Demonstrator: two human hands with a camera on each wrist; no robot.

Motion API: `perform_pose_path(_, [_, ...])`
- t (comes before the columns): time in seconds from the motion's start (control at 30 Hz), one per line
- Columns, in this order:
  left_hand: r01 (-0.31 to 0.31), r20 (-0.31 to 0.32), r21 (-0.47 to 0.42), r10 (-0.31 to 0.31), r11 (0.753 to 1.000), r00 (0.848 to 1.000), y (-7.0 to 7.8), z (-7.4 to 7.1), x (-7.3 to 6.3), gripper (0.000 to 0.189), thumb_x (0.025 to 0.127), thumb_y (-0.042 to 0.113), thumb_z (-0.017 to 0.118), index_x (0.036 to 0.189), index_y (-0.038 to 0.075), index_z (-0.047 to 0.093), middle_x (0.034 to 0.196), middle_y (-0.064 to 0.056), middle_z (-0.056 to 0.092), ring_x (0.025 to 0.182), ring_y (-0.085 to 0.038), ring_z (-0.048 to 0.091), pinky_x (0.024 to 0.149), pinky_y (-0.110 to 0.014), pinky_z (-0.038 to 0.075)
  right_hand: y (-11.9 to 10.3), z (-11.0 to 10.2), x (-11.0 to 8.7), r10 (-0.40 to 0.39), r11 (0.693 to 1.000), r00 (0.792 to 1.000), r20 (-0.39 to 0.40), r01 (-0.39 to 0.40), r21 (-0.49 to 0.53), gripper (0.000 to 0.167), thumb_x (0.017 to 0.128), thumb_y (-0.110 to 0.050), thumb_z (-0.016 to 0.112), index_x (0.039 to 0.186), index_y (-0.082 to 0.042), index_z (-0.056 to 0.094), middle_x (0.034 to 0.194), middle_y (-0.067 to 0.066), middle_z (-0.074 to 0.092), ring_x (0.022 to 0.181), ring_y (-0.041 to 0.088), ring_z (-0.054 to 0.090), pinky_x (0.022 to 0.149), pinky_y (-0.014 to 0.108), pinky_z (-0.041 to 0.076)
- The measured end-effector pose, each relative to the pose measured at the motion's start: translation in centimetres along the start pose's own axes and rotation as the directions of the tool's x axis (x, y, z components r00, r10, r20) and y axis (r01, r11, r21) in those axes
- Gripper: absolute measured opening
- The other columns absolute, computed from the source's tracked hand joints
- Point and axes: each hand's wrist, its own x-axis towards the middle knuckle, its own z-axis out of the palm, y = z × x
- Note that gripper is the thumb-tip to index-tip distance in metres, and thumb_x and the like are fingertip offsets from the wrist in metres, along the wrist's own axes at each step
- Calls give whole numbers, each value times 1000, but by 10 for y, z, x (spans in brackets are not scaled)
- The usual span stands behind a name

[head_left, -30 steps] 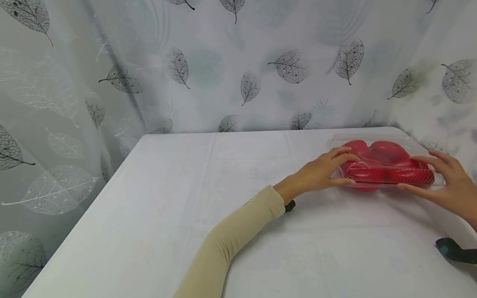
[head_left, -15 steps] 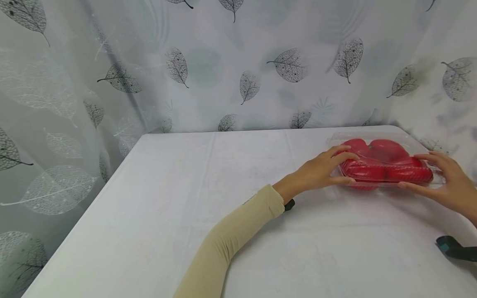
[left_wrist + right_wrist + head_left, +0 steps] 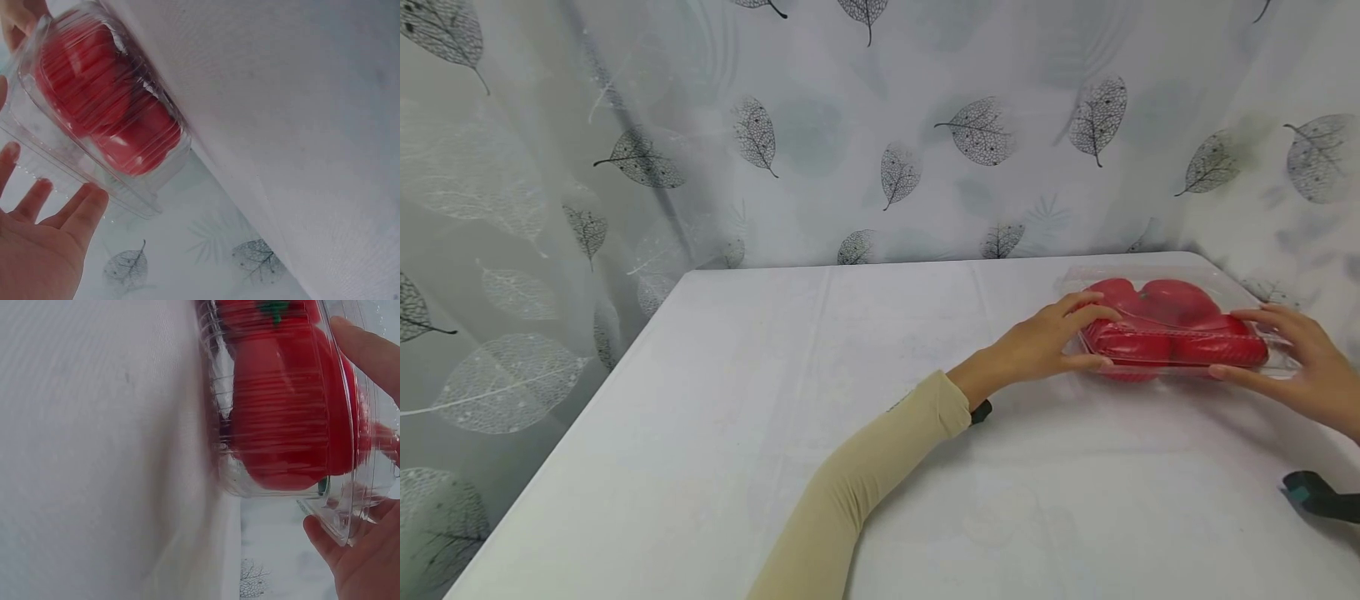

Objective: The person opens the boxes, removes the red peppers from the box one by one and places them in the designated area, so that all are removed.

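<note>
White table (image 3: 760,417); clear plastic box (image 3: 1180,369) of rounded red produce (image 3: 1180,304) runs lengthwise between left hand (image 3: 1047,342) and right hand (image 3: 1309,375); fingers grip both ends.

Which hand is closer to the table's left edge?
The left hand: it's at the left end of the clear box; the right hand is at its right end, farther from that table edge.

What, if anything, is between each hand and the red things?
Clear plastic: the walls of the box stand between the red things and both the left hand and right hand. Nothing visible blocks either hand from the box.
</note>
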Motion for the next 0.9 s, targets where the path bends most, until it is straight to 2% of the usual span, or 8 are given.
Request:
perform_pose_path(0.13, [7,3,-1,-7,1000,1000,0,0,0,59,91,42,66,143,29,41,157,7,24,138,-9,33,99,-20,43,2,-1,1,-10,1000,1000,5,10,13,84,85,-23,75,152,-4,27,154,33,13,143,50,3,105,69,18])
perform_pose_path(0.17, [8,3,-1,-8,1000,1000,0,0,0,59,91,43,66,143,29,41,157,7,24,138,-9,33,99,-20,43,1,-2,1,-14,1000,1000,15,14,26,83,86,-22,75,150,0,27,153,34,12,142,53,3,100,74,18])
perform_pose_path(0.27, [10,4,0,-10,1000,1000,0,0,-1,59,91,42,66,143,29,41,157,7,24,138,-8,33,99,-20,43,-5,-5,-1,-12,999,999,37,10,48,80,87,-18,73,147,6,26,152,37,9,140,56,2,98,76,18])
perform_pose_path(0.53, [10,7,0,-10,1000,1000,0,-1,-1,59,91,42,66,143,29,41,156,7,25,138,-8,32,100,-19,42,2,-5,-3,15,998,999,51,-18,64,85,88,-22,72,153,-3,22,157,31,4,140,56,3,99,73,20])
perform_pose_path(0.8, [-11,-3,4,11,1000,1000,-1,0,0,60,91,42,67,143,27,41,156,5,25,138,-8,33,101,-18,40,-2,-10,-4,30,998,997,70,-34,53,81,89,-20,71,150,3,24,158,31,0,140,57,3,96,73,22])
perform_pose_path(0.87, [-9,-2,2,9,1000,1000,-1,0,0,60,91,42,67,143,28,41,157,5,25,138,-8,32,101,-18,40,1,-10,-3,24,999,997,70,-27,45,81,89,-20,71,151,2,24,158,30,1,141,55,2,97,71,21])
perform_pose_path(0.9, [-8,-1,2,8,1000,1000,-1,0,0,60,91,42,67,143,28,41,157,5,25,138,-8,32,101,-18,40,3,-9,-3,14,999,998,66,-17,48,79,89,-20,71,151,2,25,159,29,2,143,53,1,105,63,22])
